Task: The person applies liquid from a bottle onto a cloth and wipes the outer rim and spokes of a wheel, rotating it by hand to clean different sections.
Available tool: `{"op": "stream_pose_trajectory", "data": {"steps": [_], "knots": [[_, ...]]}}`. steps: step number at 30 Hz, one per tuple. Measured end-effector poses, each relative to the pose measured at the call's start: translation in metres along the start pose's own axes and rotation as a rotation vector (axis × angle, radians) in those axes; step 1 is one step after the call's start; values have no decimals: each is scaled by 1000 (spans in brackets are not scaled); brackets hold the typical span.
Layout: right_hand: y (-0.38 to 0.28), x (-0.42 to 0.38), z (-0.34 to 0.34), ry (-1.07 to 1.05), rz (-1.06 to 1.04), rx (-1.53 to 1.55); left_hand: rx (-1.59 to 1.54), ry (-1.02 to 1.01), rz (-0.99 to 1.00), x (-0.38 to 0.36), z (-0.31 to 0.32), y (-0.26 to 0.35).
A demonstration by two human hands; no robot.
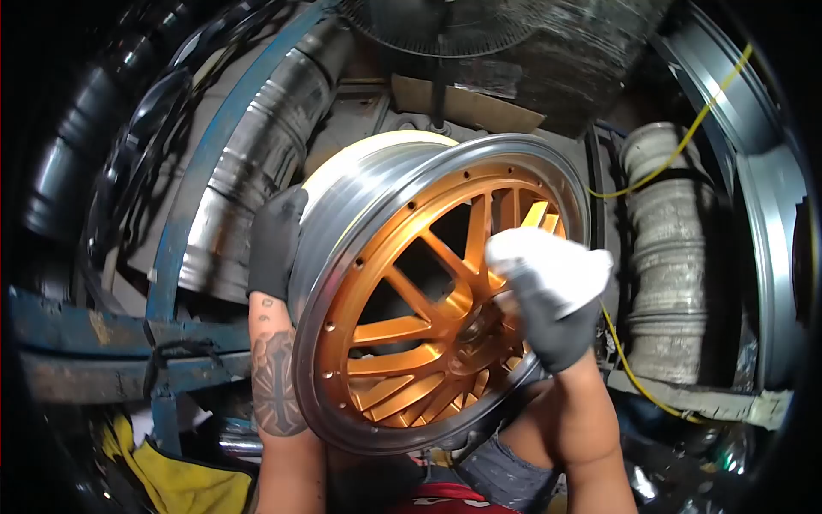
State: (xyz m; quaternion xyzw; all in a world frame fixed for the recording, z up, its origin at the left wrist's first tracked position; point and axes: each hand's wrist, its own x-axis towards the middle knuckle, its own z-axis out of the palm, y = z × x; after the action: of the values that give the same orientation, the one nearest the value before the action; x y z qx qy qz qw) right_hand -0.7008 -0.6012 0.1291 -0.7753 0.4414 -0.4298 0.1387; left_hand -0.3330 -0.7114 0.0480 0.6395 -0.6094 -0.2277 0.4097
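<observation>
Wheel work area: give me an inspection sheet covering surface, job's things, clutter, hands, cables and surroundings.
Surface: support under the wheel not visible
Job's things: wheel tilted, spokes orange; white cloth over its face
Clutter: yellow cloth crumpled, lower left
Hands: left hand gloved, against the barrel; right hand gloved, holding the white cloth
Cables: yellow cord or hose, right side
Surroundings: blue frame left; stacked metal cylinders right

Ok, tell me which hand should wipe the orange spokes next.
Probably the right hand: it holds the white cloth in front of the orange spokes. The left hand is at the side of the silver barrel, seemingly steadying it, with no cloth in view.
</observation>
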Motion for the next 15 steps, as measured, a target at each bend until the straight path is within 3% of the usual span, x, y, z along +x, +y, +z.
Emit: {"op": "stream_pose_trajectory", "data": {"steps": [2,4,8,9,12,15], "knots": [[13,-11,4,391,433,366,17,40,-40,0,3,-1],[-6,-9,1,405,578,386,50,82,-87,-2,4,10],[2,-12,23,283,394,375,-16,125,-125,-4,13,22],[-9,-11,23,168,495,530,-12,120,-136,-4,13,27],[0,8,29,225,150,285,44,134,-110,-3,13,31],[4,8,42,261,298,579,62,109,-91,-7,15,38]]}}
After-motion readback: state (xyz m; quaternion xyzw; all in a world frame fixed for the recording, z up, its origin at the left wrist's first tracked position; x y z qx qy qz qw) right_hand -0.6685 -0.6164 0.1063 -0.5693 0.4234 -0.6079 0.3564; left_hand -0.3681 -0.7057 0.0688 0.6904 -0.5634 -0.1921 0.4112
